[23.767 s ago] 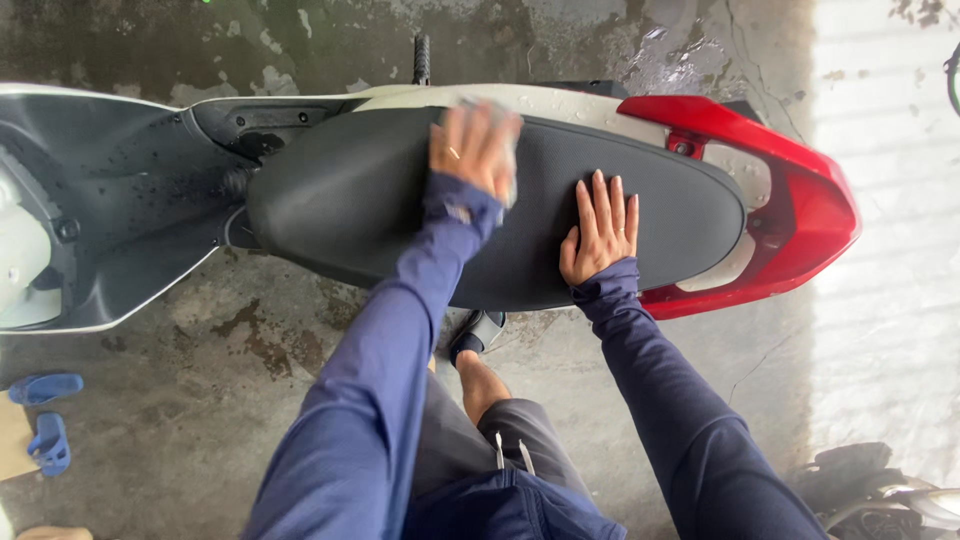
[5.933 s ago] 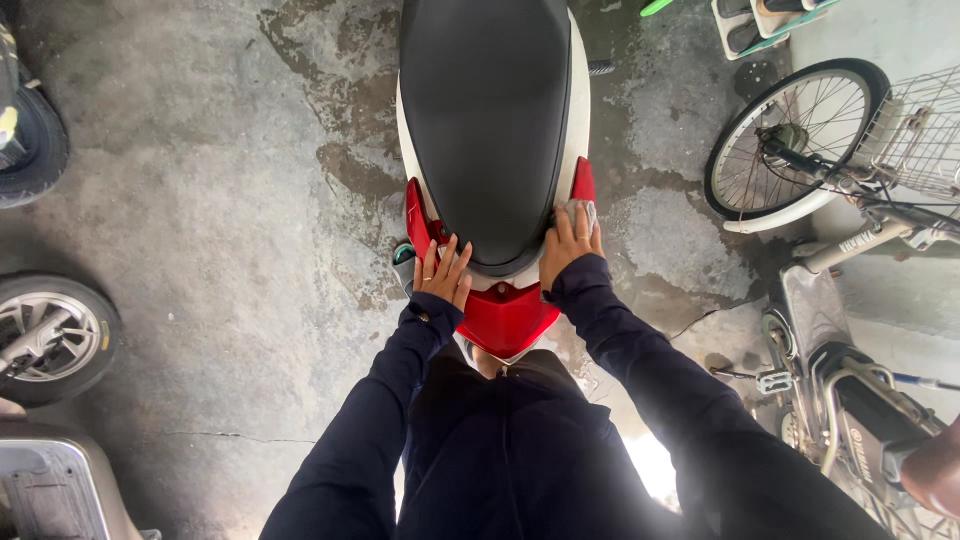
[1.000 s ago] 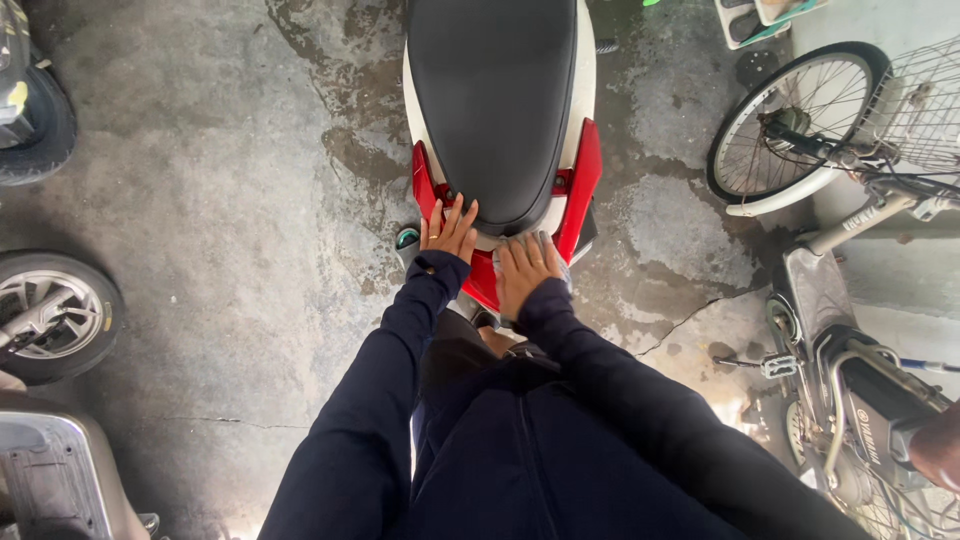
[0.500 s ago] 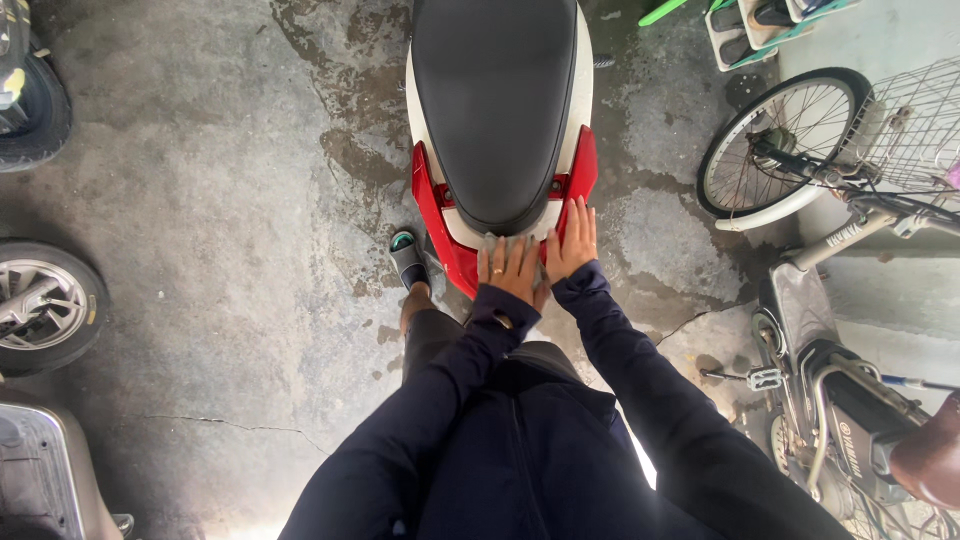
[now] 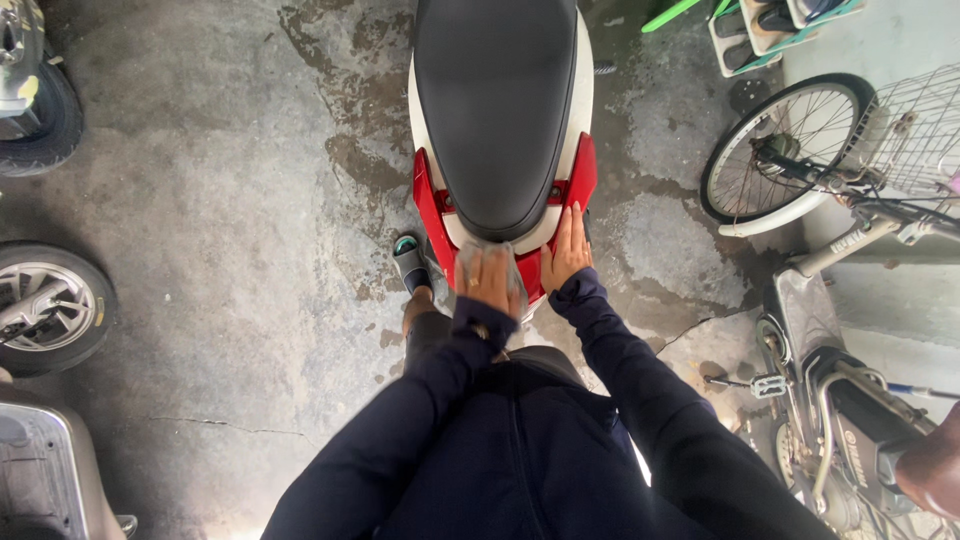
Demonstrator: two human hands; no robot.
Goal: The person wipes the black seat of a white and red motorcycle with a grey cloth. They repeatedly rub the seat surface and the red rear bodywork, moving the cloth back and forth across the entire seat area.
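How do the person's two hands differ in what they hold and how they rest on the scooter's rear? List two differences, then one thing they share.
The left hand presses a crumpled grey cloth against the scooter's red tail; the right hand is bare and holds nothing. The left hand sits at the middle of the tail end, fingers curled over the cloth; the right hand lies flat with fingers straight, towards the right side. Both wear dark blue sleeves and touch the scooter's rear.

Looking down at a scooter (image 5: 500,110) with a black seat (image 5: 497,90) and a red tail (image 5: 430,210). Left hand (image 5: 490,282) pressing a grey cloth (image 5: 470,262) on the tail at 6 o'clock. Right hand (image 5: 567,250) flat beside it. Bicycle wheel (image 5: 785,150) at 3 o'clock. Wet concrete floor (image 5: 230,230) below.
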